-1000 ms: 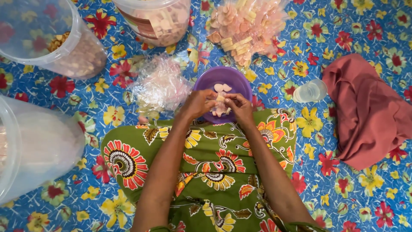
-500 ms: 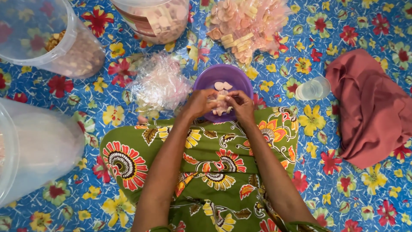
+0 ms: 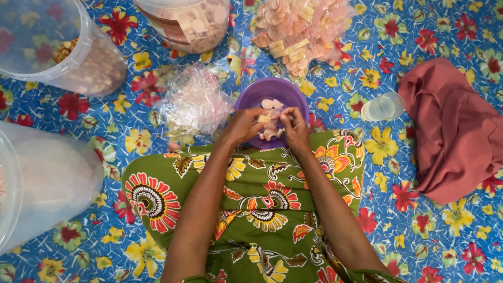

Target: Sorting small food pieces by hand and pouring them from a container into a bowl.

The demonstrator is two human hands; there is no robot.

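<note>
Floral cloth underfoot; at twelve o'clock my left hand [image 3: 242, 126] and right hand [image 3: 294, 124] pinch a small bag [image 3: 268, 121] over the purple bowl [image 3: 257, 94], filling; sealing seems next.

A blue cloth [image 3: 429, 31] printed with red and yellow flowers covers the floor. On it lie a purple bowl [image 3: 272, 91], a heap of clear bags [image 3: 194, 102], packed snack bags [image 3: 301, 26], three clear plastic tubs [image 3: 47, 183], a small clear cup [image 3: 384, 107] and a crumpled rust-red cloth [image 3: 456, 131] at the right
</note>
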